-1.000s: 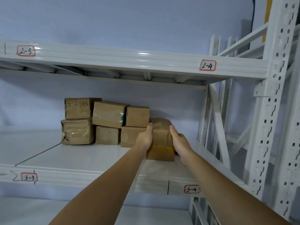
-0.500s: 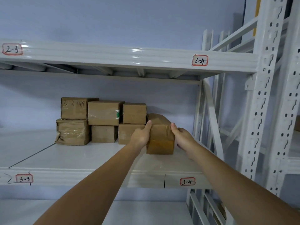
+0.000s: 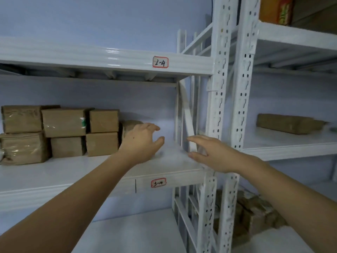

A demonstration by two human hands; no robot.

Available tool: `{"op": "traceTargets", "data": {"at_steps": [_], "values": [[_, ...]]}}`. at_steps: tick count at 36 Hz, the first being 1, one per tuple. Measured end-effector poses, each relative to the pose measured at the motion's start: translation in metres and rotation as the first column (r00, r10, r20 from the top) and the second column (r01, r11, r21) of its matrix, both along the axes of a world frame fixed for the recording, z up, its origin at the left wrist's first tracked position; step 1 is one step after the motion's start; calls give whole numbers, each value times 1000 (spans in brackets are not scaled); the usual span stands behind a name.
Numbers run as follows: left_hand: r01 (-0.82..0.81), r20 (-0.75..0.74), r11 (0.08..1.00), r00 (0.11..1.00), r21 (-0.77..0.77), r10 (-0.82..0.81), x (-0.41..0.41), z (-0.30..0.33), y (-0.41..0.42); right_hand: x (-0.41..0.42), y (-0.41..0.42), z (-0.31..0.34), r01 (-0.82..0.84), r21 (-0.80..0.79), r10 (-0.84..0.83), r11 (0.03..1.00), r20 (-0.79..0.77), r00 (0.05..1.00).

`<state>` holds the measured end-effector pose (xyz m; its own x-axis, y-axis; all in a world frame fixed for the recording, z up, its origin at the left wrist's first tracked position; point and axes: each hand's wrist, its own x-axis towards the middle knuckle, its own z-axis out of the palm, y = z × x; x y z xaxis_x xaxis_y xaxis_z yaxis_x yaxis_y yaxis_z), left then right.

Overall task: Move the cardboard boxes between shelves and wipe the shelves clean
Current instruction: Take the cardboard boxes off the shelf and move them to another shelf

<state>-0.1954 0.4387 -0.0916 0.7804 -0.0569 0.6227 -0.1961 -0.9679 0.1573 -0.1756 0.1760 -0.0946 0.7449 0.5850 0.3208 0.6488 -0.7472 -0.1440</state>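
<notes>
Both my hands are empty right now; left hand (image 3: pixel 141 141) has its grip spread, fingers loosely splayed in front of the rounded brown parcel (image 3: pixel 129 127) at the right end of the stack; right hand (image 3: pixel 209 152) is spread too, fingers straight, hovering above the shelf's right end near the diagonal brace (image 3: pixel 187 121), touching nothing I can make out; the picture is smeared there.

The parcel sits on the shelf (image 3: pixel 91 168) marked 3-4 (image 3: pixel 158 183), just beside the stacked cardboard boxes (image 3: pixel 102 132); its top bulges, so I judge it soft-walled and likely to give under a squeeze; the tape gloss on the neighbours suggests slick faces.

For any of these I'd take hold on two opposite side faces, palms flat, low on the box; they look small and probably light, though I can't tell the weight; more boxes lie on the next rack (image 3: pixel 288 124) over.
</notes>
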Motion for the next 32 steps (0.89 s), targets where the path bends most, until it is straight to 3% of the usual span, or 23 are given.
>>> {"op": "traceTargets", "data": {"at_steps": [7,15,23,32], "values": [[192,-209,974,964,121,-165,-11,-1,-127,-14,-121,5,114,-18,-114,993,22,993],[358,-316,929,896,96,-313,-5,-16,-279,-38,-274,-1,265,-77,-263,961,38,964],[425,-342,895,868,134,-361,34,-36,-391,-33,-388,-23,363,-84,-366,928,-34,930],[495,-327,854,843,162,-426,108,-42,-482,30,-472,-43,441,-58,-445,895,-66,893]]}}
